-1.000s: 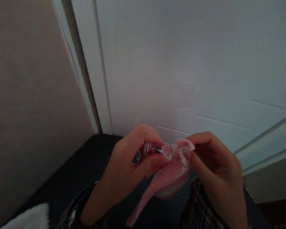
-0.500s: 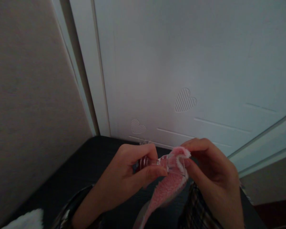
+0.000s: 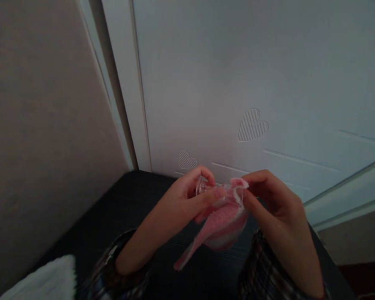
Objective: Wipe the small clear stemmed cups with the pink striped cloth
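Observation:
My left hand (image 3: 192,198) is closed around a small clear glass (image 3: 226,192), held sideways with its round foot at the left and its mouth towards the right. A pink and white fluffy cloth (image 3: 223,225) is partly tucked into the mouth. The rest of it hangs below in a loose fold with a narrow tail to the lower left. My right hand (image 3: 276,208) pinches the cloth at the rim between thumb and fingers. Parts of the glass are hidden behind my left fingers.
Beneath my hands is a dark tabletop (image 3: 112,221). A white cloth (image 3: 46,281) lies at its lower left. Behind stands a white door panel (image 3: 193,96) with embossed hearts, and a beige wall (image 3: 43,125) rises on the left.
Both hands and the glass have moved slightly up in the view. My left fingers have shifted on the glass, baring its foot. The cloth's hanging part has swung and shows more white.

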### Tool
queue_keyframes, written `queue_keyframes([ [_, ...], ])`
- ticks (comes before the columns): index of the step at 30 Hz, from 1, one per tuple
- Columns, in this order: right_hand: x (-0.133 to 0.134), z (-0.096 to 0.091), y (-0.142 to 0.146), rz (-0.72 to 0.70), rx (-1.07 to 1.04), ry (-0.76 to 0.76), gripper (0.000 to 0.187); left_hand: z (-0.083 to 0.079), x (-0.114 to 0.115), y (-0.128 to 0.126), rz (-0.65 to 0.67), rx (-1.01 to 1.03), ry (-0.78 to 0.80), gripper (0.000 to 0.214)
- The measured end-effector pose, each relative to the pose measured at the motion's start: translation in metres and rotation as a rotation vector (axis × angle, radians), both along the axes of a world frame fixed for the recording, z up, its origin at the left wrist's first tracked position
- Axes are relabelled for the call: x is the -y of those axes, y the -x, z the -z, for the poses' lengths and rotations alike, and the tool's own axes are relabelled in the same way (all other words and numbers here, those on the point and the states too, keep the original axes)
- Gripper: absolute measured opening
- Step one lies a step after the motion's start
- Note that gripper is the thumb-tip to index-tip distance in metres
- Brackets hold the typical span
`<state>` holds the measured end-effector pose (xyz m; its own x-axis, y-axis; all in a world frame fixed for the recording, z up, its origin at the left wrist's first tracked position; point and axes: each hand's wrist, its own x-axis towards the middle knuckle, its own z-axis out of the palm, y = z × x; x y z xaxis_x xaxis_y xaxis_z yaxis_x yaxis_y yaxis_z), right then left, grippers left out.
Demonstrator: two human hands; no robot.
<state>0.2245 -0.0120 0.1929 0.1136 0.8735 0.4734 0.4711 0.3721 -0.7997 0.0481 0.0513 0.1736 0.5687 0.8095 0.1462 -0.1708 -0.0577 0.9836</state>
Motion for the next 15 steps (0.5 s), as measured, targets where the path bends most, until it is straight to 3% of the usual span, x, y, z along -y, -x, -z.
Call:
queue_keyframes([
  [4,-0.0027,0.0020,0.0005,-0.003,-0.076,0.045,0.006,-0.0027,0.0032,-0.0014,-0.098,0.069,-0.102,0.028],
  [8,-0.0034,0.0017,-0.0009,-0.006,-0.079,0.039,0.008,-0.0030,0.0058,-0.0005,-0.170,-0.016,-0.260,0.018],
  [15,0.0059,0.0096,-0.0007,0.127,0.007,-0.002,0.010,0.0030,0.0069,0.0046,-0.131,-0.010,-0.198,0.012],
])
